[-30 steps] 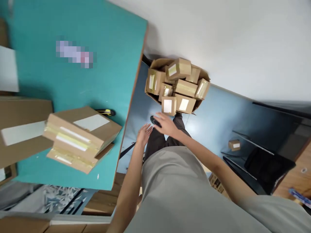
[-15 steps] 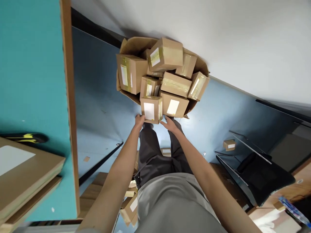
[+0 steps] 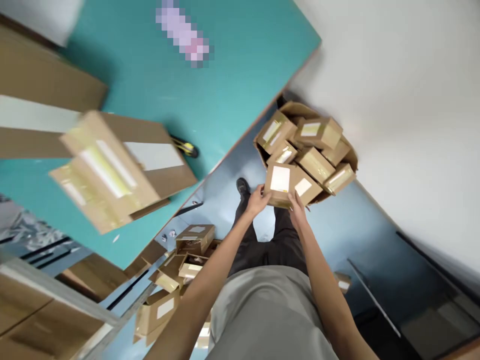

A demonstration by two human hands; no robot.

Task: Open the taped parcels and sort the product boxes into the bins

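Note:
Both my hands hold a small brown cardboard box (image 3: 279, 184) with a white label on top. My left hand (image 3: 256, 201) grips its left side and my right hand (image 3: 298, 210) grips its right side. The box sits at the near edge of a pile of several similar taped boxes heaped in a large open carton (image 3: 343, 150) on the blue floor by the white wall. My dark trouser legs and a black shoe (image 3: 242, 186) show below the box.
A teal table (image 3: 225, 95) fills the upper left, carrying stacked flat cardboard parcels (image 3: 120, 170) and a yellow-black utility knife (image 3: 183, 146). More small boxes (image 3: 187, 250) lie scattered on the floor under the table's edge. A dark shelf frame (image 3: 375, 305) stands lower right.
My hands reached down to the labelled box at the pile's near edge and closed on its sides. My head has turned, bringing the table and the parcels back into view.

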